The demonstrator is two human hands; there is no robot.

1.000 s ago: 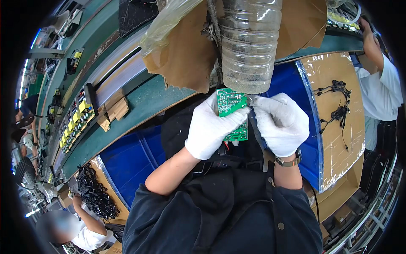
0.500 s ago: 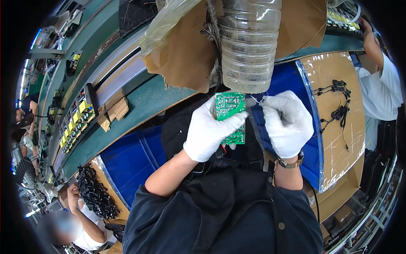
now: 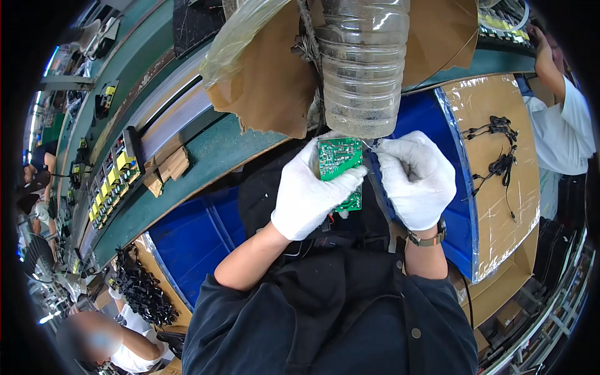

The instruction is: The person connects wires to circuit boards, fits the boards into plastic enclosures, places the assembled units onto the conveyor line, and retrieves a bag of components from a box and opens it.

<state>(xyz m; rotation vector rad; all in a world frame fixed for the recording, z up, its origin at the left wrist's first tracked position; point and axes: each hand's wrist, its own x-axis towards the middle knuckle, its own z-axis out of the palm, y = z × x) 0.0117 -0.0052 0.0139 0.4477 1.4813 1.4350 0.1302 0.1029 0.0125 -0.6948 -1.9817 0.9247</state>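
Just below the clear ribbed bottle [image 3: 362, 75], the person's gloved left hand [image 3: 304, 199] grips a green circuit board [image 3: 337, 164], its fingers closed around the left edge. The right hand [image 3: 417, 181], below and right of the bottle, pinches a thin strand [image 3: 368, 145] beside the board's upper right corner. Well left of the bottle, yellow-topped components [image 3: 112, 181] line the green surface [image 3: 215, 145]; to its lower right, black cables [image 3: 501, 165] lie on cardboard [image 3: 487, 112].

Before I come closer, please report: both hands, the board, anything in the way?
Left hand grips green board. Right hand pinches thin piece by its top corner. Plastic bottle close beyond, may obstruct.
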